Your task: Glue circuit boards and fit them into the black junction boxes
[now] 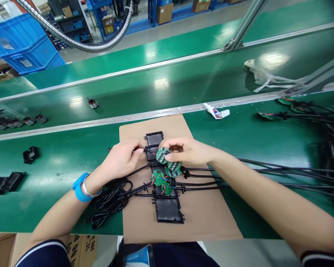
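My right hand [185, 151] pinches a round green circuit board [163, 155] over a row of black plastic housings [167, 209] on a cardboard sheet [200, 211]. My left hand [121, 159] is closed on the thin wires [144, 150] that run to that board. Other green boards [158, 180] lie on the housings below, each wired to black cables [253, 174] leading off right. A coiled black cable [111, 202] lies under my left wrist, which wears a blue band [80, 187].
A green conveyor belt [183, 89] runs behind a metal rail. Loose black housings [30, 154] lie at the left, a small motor [92, 103] on the belt, a white tube [217, 112] by the rail, cable bundles [331, 148] at the right, blue crates [22, 48] far left.
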### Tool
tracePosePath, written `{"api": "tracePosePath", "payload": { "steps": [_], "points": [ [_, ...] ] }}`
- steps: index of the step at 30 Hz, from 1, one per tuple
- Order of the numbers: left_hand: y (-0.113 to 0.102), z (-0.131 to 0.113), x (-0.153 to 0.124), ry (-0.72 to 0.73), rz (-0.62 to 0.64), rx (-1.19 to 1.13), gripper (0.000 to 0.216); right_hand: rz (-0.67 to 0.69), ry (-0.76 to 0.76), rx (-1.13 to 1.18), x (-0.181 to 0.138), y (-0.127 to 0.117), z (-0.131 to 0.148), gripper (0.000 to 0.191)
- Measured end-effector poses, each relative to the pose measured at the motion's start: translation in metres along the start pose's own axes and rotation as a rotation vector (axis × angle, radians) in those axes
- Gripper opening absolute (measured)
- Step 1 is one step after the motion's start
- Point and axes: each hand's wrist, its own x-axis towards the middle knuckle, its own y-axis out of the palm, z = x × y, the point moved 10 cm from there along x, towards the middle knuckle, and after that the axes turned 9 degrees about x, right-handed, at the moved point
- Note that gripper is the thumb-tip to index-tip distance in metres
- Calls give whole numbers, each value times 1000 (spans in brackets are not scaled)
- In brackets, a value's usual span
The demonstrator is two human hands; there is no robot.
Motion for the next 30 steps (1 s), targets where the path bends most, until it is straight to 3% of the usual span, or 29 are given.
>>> {"api": "tracePosePath", "payload": {
  "steps": [5, 8, 11, 14, 17, 20, 23, 26, 28, 30],
  "points": [
    [32, -7, 3, 10, 277, -13, 22, -262, -149, -242, -16, -14, -7, 26],
    [39, -9, 0, 4, 371, -113, 26, -321, -238, -375, -27, -11, 4, 22],
    [20, -10, 5, 0, 293, -119, 31, -274, -245, -318, -27, -14, 16, 28],
    [-8, -17, 10, 39, 146, -104, 32, -182, -259, -63, -17, -21, 24, 42],
    [-40, -20, 9, 58, -38, -144, 33, -40, -149, 195, -5, -14, 12, 49],
    [-67, -11, 4, -2, -193, -143, 34, 36, -74, 198, -7, -2, 4, 49],
    [-77, -1, 1, -76, -195, 23, 33, 15, -109, 80, -21, 1, 16, 51],
    [-70, 12, 3, -164, -98, 317, 32, -179, -114, -158, -36, -26, 31, 42],
    [-54, 21, 7, -203, -23, 461, 33, -429, -141, -459, -45, -62, 41, 33],
    [-29, 30, 14, -209, 38, 545, 34, -591, -175, -751, -48, -89, 44, 25]
  ]
}}
